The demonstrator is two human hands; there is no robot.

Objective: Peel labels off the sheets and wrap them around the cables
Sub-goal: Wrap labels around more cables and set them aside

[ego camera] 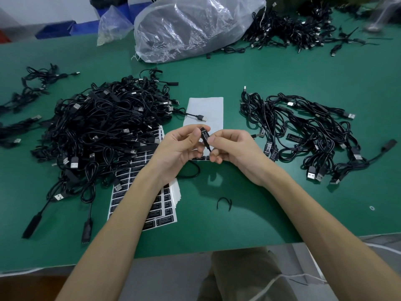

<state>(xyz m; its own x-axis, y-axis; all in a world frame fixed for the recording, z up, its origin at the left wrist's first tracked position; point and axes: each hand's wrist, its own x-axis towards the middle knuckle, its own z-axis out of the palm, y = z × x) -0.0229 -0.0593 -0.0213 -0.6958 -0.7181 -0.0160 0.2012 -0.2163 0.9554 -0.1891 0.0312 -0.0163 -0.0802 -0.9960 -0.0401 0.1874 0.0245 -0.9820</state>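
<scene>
A black cable module (204,136) bearing a printed label is being held above the green surface (249,213), just in front of a white backing sheet (206,109). Its upper part is being pinched between the thumb and curled fingers of the left hand (181,148). Its lower end is being pinched by the fingers of the right hand (235,149). Label sheets (161,206) are being partly covered by the left forearm and by a large cable heap (104,127). Labelled cables (303,135) are being observed in a separate pile, well apart to the right. A clear plastic bag (191,25) is being observed at the far side.
</scene>
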